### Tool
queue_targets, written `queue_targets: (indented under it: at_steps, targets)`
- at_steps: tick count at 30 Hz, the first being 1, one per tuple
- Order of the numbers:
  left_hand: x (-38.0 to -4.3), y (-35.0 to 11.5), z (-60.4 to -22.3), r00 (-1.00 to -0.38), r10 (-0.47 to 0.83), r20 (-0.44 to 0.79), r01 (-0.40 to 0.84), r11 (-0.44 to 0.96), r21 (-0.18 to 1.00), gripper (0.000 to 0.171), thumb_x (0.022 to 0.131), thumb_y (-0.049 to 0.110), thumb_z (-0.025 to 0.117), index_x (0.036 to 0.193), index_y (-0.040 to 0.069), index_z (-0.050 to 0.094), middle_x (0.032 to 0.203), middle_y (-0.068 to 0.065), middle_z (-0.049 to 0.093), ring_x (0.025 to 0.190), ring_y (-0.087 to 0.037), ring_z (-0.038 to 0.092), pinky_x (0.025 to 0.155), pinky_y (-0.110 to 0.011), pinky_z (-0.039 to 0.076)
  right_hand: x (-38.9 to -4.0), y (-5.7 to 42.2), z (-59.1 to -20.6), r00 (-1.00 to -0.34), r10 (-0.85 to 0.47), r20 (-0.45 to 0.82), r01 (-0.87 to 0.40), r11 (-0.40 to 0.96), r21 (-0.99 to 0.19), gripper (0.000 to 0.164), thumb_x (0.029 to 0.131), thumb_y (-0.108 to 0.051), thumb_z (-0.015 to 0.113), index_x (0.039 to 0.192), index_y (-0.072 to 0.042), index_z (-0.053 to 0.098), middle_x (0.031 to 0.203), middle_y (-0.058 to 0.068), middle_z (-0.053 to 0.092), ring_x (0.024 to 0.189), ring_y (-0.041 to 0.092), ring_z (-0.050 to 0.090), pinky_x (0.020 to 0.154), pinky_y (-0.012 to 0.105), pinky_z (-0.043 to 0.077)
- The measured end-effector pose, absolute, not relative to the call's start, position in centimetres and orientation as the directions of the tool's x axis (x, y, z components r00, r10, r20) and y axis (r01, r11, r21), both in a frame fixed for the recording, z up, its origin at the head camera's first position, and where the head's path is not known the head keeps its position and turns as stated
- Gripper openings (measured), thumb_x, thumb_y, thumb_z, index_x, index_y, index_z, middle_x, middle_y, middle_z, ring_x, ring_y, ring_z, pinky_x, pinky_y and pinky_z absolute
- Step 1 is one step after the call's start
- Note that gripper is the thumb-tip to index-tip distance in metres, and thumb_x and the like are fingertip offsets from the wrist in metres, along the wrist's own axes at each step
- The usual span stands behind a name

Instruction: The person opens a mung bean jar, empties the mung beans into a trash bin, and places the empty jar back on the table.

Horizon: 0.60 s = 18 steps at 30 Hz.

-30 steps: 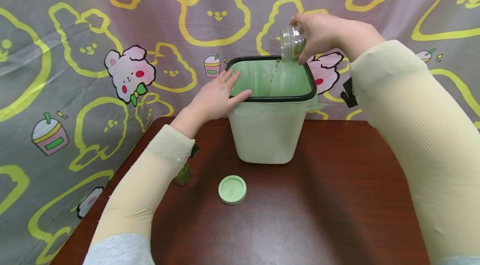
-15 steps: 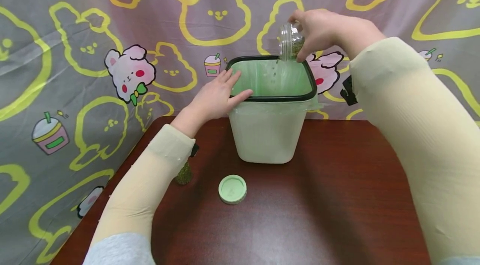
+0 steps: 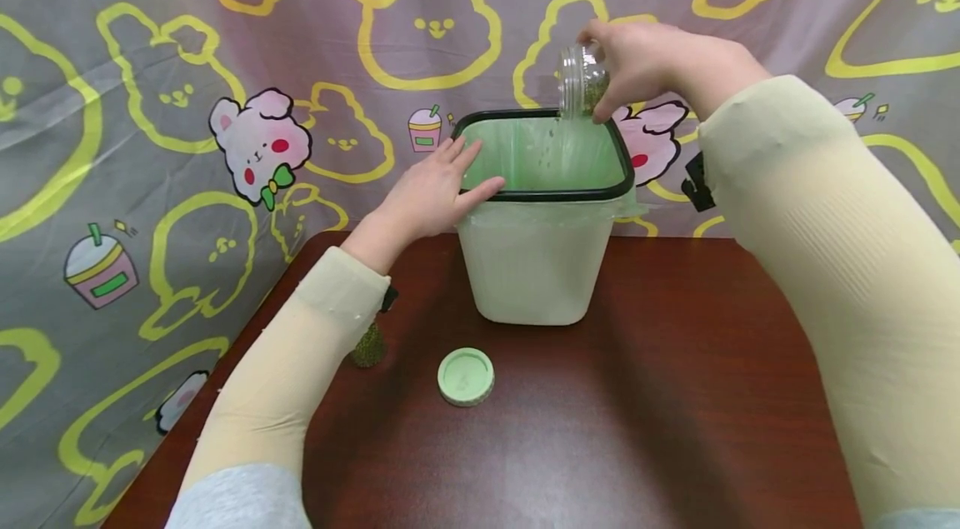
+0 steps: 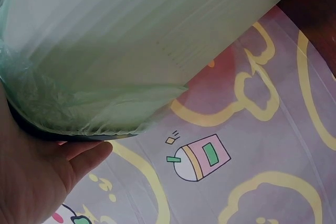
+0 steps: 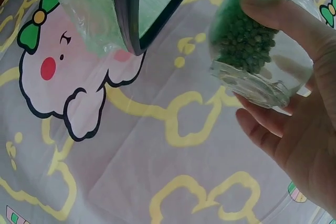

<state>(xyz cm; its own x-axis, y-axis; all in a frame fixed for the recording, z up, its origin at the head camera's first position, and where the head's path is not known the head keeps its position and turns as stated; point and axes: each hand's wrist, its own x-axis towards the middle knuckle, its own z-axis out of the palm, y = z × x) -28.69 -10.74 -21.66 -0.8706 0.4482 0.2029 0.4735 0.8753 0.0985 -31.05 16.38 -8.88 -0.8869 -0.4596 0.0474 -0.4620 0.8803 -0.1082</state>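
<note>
My right hand [image 3: 648,67] grips a clear glass jar [image 3: 576,83] tipped on its side over the bin's back right rim. In the right wrist view, small green bean-like grains [image 5: 247,38] lie inside the jar [image 5: 283,61], thumb on one side and fingers on the other. A few grains drop from its mouth into the white bin [image 3: 536,262], which has a black rim and a green plastic liner [image 3: 517,147]. Fingers spread and fairly straight, my left hand [image 3: 427,189] rests on the bin's left rim. In the left wrist view that hand [image 4: 37,182] touches the rim from outside.
A pale green round lid [image 3: 466,376] lies on the dark red-brown table [image 3: 585,437] in front of the bin. Partly hidden by my left sleeve stands a container with green contents [image 3: 368,348]. A patterned cloth [image 3: 285,37] hangs behind and at the left.
The jar has shifted very slightly up and left, with grains falling from it throughout. My left hand has stayed on the rim.
</note>
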Motion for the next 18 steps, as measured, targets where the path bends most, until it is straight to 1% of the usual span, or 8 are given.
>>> queue_targets:
  at_steps: [4,13,18]
  targets:
    - [-28.66,-10.77,-21.59,-0.872,0.447,0.199,0.472,0.876,0.101,0.084,0.095,0.068,0.03,0.155,0.011,0.021,0.159,-0.017,0.016,0.147,-0.029,0.009,0.115,-0.044,0.016,-30.92,16.41,-8.8,-0.887,-0.458,0.063,-0.462,0.881,-0.1,0.099,0.074,-0.015,0.079,0.15,0.003,0.018,0.141,0.031,0.039,0.121,0.045,0.044,0.099,0.056,0.035]
    - [-28.68,-10.78,-21.61,-0.872,0.447,0.199,0.472,0.875,0.102,0.084,0.095,0.069,0.03,0.155,0.011,0.021,0.159,-0.016,0.016,0.147,-0.029,0.009,0.115,-0.044,0.016,-31.0,16.42,-9.22,-0.888,-0.457,0.046,-0.459,0.877,-0.144,0.099,0.073,-0.012,0.08,0.149,0.004,0.017,0.142,0.032,0.038,0.121,0.045,0.045,0.099,0.056,0.036]
    - [-28.73,-10.74,-21.59,-0.87,0.45,0.2,0.475,0.875,0.097,0.085,0.095,0.069,0.029,0.155,0.011,0.02,0.159,-0.017,0.016,0.147,-0.029,0.009,0.115,-0.044,0.015,-31.03,16.46,-9.3,-0.89,-0.454,0.041,-0.456,0.883,-0.112,0.099,0.074,-0.013,0.08,0.149,0.004,0.019,0.14,0.032,0.039,0.118,0.045,0.045,0.097,0.058,0.037]
